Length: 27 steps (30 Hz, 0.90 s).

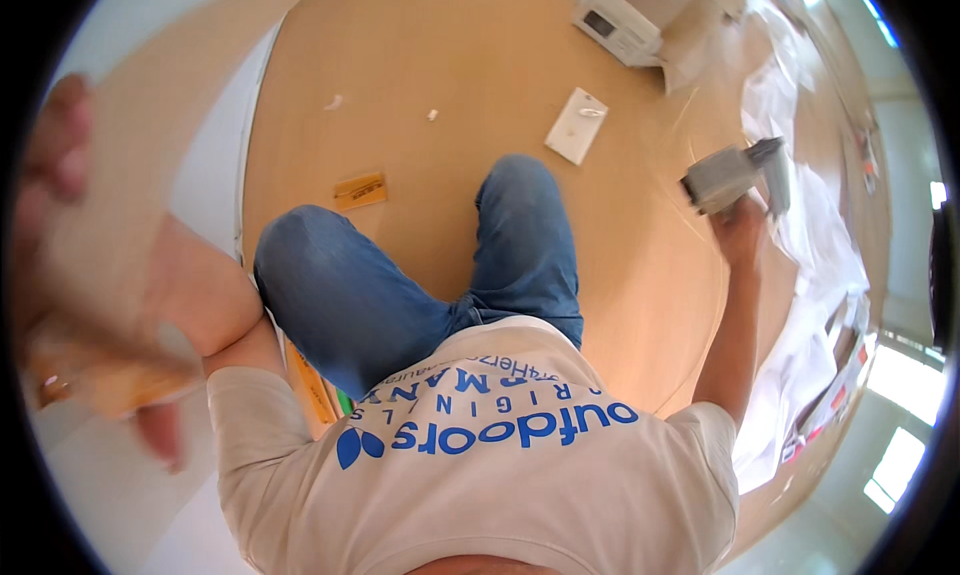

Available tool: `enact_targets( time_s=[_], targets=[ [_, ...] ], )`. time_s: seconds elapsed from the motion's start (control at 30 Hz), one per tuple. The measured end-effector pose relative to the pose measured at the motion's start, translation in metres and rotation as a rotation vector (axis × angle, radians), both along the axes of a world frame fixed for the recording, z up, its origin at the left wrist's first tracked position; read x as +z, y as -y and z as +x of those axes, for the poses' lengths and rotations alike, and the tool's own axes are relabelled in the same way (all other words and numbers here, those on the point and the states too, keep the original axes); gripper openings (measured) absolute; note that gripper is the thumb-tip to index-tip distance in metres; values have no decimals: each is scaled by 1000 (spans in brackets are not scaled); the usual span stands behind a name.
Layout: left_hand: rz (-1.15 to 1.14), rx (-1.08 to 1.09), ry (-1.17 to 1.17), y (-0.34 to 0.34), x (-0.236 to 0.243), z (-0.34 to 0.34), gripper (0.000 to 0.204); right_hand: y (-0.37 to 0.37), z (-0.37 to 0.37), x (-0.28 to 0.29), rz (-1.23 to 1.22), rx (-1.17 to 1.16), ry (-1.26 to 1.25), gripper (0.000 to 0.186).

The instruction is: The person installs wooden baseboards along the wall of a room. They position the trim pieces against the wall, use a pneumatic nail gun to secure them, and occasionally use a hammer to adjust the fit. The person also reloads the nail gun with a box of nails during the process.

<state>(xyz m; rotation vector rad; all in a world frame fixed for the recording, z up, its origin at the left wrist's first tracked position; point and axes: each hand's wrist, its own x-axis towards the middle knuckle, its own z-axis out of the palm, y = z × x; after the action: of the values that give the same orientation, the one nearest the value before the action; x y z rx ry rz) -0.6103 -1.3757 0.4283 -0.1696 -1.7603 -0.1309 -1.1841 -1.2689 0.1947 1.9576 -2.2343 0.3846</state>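
Right hand (742, 227) closed under grey boxy tool (728, 175), long axis pointing left; blurred left hand (75, 275) gripping tan flat piece (105, 380).

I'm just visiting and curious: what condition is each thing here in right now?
Right hand: raised, grip closed on a grey box.
Left hand: close to the camera, blurred, holding something tan; grip unclear.
White plate: lying flat on the wooden floor.
Tan card: lying flat on the floor.
White device: resting on the floor.

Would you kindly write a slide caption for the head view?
Kneeling on a wooden floor, right hand holds a grey tool; blurred left hand raised close.
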Motion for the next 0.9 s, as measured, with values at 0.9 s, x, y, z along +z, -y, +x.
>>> enact_targets(
  time_s=[0.9],
  targets=[
    [274,-330,941,-20,-132,-247,75,-178,145,-134,143,-472,993,70]
  ],
)
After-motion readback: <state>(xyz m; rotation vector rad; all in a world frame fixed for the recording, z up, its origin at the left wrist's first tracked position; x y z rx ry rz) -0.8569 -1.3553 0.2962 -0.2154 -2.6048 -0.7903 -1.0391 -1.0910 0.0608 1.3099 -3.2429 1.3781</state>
